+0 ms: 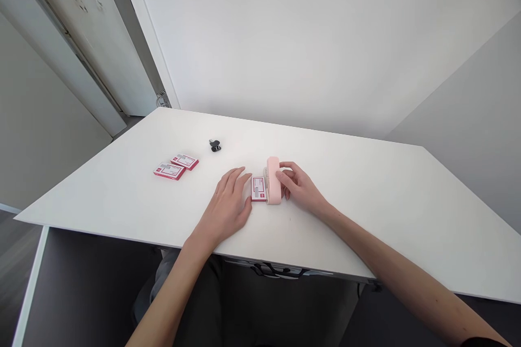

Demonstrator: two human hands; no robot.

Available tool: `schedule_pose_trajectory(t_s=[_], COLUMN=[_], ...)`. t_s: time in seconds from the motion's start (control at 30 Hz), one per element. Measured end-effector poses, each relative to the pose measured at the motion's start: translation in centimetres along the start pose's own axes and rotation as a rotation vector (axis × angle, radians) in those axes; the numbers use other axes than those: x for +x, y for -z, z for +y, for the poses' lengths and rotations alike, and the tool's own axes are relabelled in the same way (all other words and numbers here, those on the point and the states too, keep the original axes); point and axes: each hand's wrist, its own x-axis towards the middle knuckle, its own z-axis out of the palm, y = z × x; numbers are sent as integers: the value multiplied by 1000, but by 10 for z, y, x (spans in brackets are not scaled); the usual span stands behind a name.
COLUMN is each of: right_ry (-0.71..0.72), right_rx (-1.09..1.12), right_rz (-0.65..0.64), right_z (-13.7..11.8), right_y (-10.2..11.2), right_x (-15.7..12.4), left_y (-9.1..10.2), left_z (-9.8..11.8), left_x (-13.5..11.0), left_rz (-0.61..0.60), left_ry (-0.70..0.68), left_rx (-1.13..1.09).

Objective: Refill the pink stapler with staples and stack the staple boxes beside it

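Observation:
A pink stapler [274, 181] lies on the white table, its pale part showing along its left side. My right hand [299, 186] grips it from the right, thumb on its upper face and the other fingers bent at its far right side. A small red-and-white box [258, 188] rests flat against the stapler's left side. My left hand [230, 203] is on the tabletop just left of that box, fingers apart and curved, thumb tip near the box's lower left corner. Whether a fingertip touches the box I cannot tell.
Two more red-and-white boxes [170, 171] lie side by side on the left of the table [122, 184]. Small black clips [215, 145] sit farther back. A white wall [285, 38] rises behind the table's far edge. Below the front edge is a dark space.

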Motion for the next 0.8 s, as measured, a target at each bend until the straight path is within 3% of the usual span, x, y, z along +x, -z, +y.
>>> schedule_pose_trajectory(t_s=[0.13, 0.27, 0.53, 0.67, 0.8], right_ry=[-7, -3, 6, 9, 7], right_rx=[1, 4, 21, 19, 3], right_rz=[-2, -4, -19, -18, -12], right_z=[0, 0, 1, -1, -3], right_y=[0, 0, 1, 0, 0], right_x=[-1, -2, -1, -2, -2], left_y=[-3, -4, 12, 13, 15], left_z=[-1, -6, -52, -60, -55], left_x=[0, 1, -1, -5, -6], left_rz=[64, 179, 316, 279, 214], left_ry=[36, 194, 492, 563, 471], left_rx=[47, 163, 304, 314, 302])
